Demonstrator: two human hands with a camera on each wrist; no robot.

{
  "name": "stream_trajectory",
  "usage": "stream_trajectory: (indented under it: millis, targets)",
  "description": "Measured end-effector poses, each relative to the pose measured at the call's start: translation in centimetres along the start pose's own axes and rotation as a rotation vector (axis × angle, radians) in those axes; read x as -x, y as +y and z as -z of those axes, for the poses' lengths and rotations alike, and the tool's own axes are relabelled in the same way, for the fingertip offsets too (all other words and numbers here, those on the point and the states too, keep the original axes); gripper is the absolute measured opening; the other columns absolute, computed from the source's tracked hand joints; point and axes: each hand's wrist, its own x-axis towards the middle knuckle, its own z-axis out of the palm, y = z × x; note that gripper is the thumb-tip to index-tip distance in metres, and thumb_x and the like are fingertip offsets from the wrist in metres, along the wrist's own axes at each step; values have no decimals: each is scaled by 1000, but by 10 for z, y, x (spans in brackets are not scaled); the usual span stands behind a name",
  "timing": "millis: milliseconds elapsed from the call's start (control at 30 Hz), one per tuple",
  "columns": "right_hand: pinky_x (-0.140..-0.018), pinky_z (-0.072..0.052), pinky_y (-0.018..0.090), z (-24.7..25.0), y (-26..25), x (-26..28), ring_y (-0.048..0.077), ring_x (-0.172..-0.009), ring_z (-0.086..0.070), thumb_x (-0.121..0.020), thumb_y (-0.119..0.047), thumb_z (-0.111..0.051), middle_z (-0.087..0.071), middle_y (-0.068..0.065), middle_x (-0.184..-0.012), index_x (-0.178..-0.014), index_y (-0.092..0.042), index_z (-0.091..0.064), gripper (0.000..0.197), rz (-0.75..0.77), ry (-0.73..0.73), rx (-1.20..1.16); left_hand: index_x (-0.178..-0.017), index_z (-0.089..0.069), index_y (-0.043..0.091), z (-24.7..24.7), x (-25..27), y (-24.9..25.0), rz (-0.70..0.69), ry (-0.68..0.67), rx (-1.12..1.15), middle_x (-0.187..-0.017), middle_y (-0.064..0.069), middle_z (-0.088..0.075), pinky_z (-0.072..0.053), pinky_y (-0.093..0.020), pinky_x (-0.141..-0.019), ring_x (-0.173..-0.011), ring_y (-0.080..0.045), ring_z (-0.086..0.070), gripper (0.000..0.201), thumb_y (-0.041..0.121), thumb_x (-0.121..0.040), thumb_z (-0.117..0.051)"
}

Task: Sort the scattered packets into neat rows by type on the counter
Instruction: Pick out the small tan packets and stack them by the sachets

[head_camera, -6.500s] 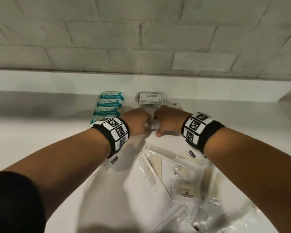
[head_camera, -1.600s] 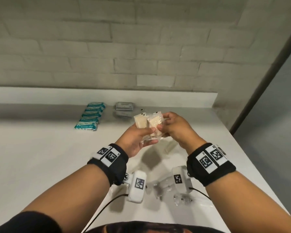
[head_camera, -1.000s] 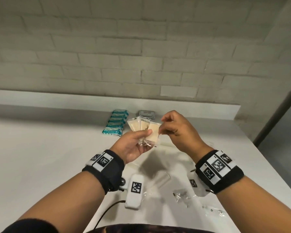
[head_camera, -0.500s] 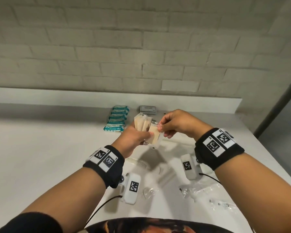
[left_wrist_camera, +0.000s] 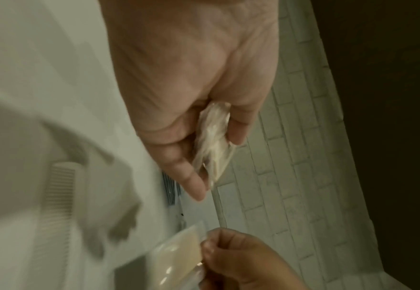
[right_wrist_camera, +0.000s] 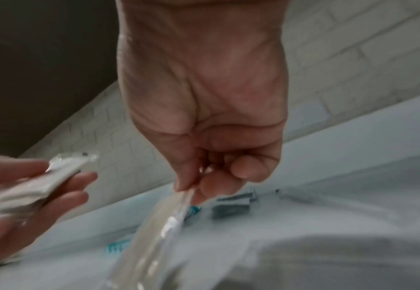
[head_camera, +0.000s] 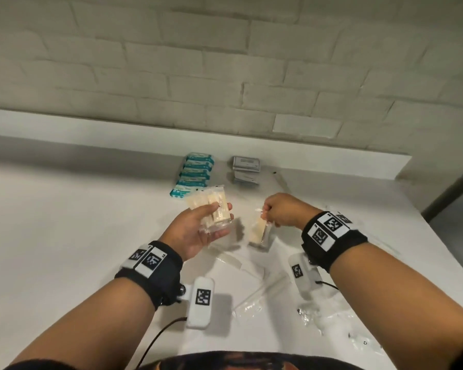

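Cream packets (head_camera: 210, 209) | frame centre, fanned in left hand (head_camera: 195, 231) grip | right hand (head_camera: 284, 213) pinched one cream packet (head_camera: 259, 232) by its top edge | step: placing singles | next: start cream row right of grey packets (head_camera: 245, 169) on counter (head_camera: 64, 222).

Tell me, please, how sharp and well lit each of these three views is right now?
Head view: dim and greenish, brick lines bowed by the wide lens, teal packets fairly sharp. Left wrist view: left hand near focus, comb smeared. Right wrist view: the cream packet pinched by the right hand streaks with motion blur, glare spots on its wrapper.
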Motion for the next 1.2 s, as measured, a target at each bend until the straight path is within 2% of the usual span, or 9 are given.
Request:
stream_trajectory:
  millis: [133, 233, 367, 500, 600, 800, 933, 1067, 1200]
  targets:
    - [-80, -51, 30, -19, -11, -23, 17, -83, -59, -88, -18, -57, -69, 7, -101, -105, -11, -70, 22, 9, -99, 134, -99, -67, 8, 12, -3, 1, -57, 100, -63, -97, -11, -68, -60, -30, -62, -86, -28, -67, 14, 8, -85, -67]
    - [-79, -49, 27, -25, -13, -36, 18, -94, -63, -88, -22, -61, -68, 4, -106, -102, -13, -71, 19, 29, -19, 168, -100, -63, 3, 17, -7, 3, -59, 133, -33, -88, -11, -70, -61, -32, -62, -76, -26, -71, 13, 3, -88, -63]
    - [-57, -45, 21, -20, -20, -36, 10, -67, -62, -89, -21, -61, -69, -1, -88, -88, -15, -69, 10, 68, 161, -314, -106, -60, 4, 18, -14, 4, -92, 168, -32, -101, -16, -67, -60, -36, -71, -83, -29, -68, 16, 2, -91, -58]
    - [-52, -50, 25, -15, -40, -15, 18, -59, -63, -90, -30, -64, -72, 7, -84, -92, -10, -70, 21, 137, 0, -652, -113, -64, 3, 6, -23, -3, -100, 125, -121, -111, -18, -67, -56, -36, -82, -90, -26, -69, 23, 11, -91, -60]
    - [-54, -50, 21, -20, -44, -4, 9, -56, -65, -81, -28, -74, -71, 3, -75, -94, -6, -69, 26, 170, -32, -697, -114, -66, -1, -10, -25, -9, -78, 62, -186, -108, -19, -68, -49, -43, -96, -97, -29, -66, 32, 23, -95, -56]
    - [-53, -56, 26, -22, -20, 3, 17, -52, -62, -83, -3, -70, -64, 10, -67, -83, -1, -65, 5, 83, 88, -859, -97, -68, 12, -14, -26, -11, -129, 15, -207, -89, -6, -71, -54, -41, -84, -84, -21, -68, 11, 10, -93, -58]
    - [-49, -50, 20, -22, -17, 7, 15, -56, -61, -82, -6, -71, -67, 7, -68, -77, -4, -67, 7, 83, 84, -776, -95, -60, 11, -13, -26, -12, -213, 99, -326, -78, -5, -62, -56, -36, -70, -72, -20, -64, 20, -6, -85, -60]
    - [-56, -47, 22, -12, -20, 6, 13, -66, -63, -88, -19, -66, -69, -2, -80, -90, -18, -67, 3, 106, 106, -691, -115, -55, 5, -12, -26, -9, -243, 154, -452, -94, -14, -66, -52, -24, -53, -76, -24, -66, 37, -8, -82, -62]
    - [-53, -45, 23, 3, -28, 4, 11, -60, -62, -84, -18, -70, -65, -5, -66, -85, -13, -67, 5, 140, 51, -542, -121, -54, 3, -11, -28, -10, -229, 135, -516, -111, -25, -64, -58, -43, -75, -100, -40, -65, 45, -9, -79, -66]
